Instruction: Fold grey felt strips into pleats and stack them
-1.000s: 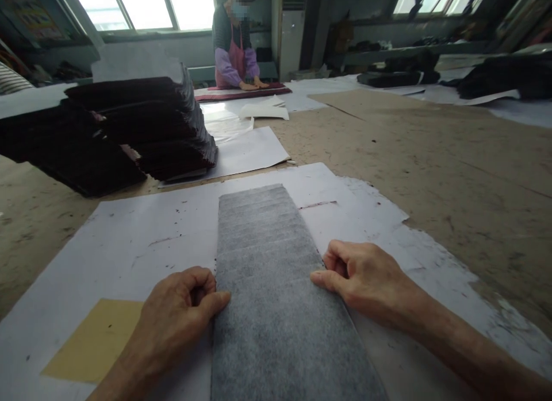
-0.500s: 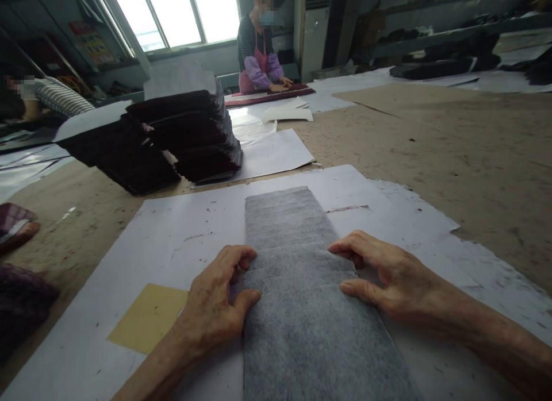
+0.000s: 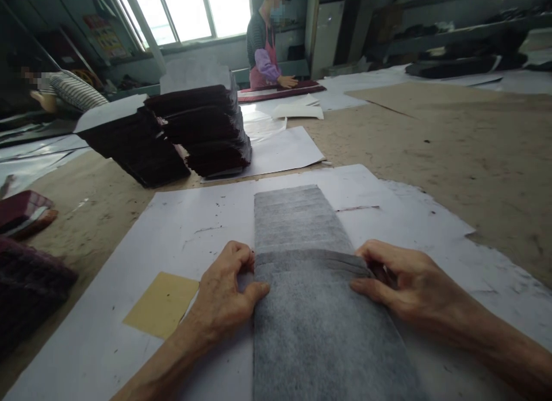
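A long grey strip of fabric [image 3: 319, 326], fuzzy like interfacing, runs away from me over white paper. Its far part shows several crosswise creases. Between my hands a raised fold, darker grey, crosses the strip from edge to edge. My left hand [image 3: 230, 292] grips the left edge at this fold, its index finger curled and its thumb on the fabric. On the opposite edge, my right hand [image 3: 397, 280] pinches the fold's right end between thumb and fingers. Beside my left wrist lies a yellow square of card or paper [image 3: 161, 303].
White paper [image 3: 194, 217] covers the brown table [image 3: 474, 142]. Two tall stacks of dark cloth pieces [image 3: 202, 125] stand beyond it. Dark maroon bundles [image 3: 30, 280] lie at the left. A person in a pink apron [image 3: 263, 62] works across the table; another person [image 3: 73, 91] is far left.
Both hands have closed on the strip's edges, and a darker fold has risen between them. The camera view has shifted slightly left. The far person now shows one hand on the maroon cloth.
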A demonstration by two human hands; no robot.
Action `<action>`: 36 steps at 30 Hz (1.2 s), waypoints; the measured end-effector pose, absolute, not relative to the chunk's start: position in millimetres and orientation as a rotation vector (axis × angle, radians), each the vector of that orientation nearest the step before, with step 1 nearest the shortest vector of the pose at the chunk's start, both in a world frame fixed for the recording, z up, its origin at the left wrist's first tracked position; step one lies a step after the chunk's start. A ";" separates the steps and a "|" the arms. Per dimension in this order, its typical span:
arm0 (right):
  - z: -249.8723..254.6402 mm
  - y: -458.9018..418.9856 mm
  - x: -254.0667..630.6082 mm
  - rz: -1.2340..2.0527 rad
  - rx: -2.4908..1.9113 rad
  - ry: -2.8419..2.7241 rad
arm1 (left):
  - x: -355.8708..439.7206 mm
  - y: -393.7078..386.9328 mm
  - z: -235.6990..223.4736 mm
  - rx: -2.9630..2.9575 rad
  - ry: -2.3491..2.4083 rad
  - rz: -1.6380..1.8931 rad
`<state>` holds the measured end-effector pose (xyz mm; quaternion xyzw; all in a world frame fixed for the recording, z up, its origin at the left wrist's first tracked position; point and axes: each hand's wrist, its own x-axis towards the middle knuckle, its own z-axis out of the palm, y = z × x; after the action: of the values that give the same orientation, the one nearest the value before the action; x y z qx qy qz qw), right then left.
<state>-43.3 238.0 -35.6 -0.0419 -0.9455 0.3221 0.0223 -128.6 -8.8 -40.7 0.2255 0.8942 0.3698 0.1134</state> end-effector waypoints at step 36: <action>-36.8 234.0 -38.9 0.867 -0.232 -3.006 | -131.1 -12.9 -46.0 0.398 2.347 1.275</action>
<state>-38.9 234.0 -36.8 -0.0741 -0.9582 0.2765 0.0024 -131.1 -12.9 -46.0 0.1439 0.8480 0.4607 0.2190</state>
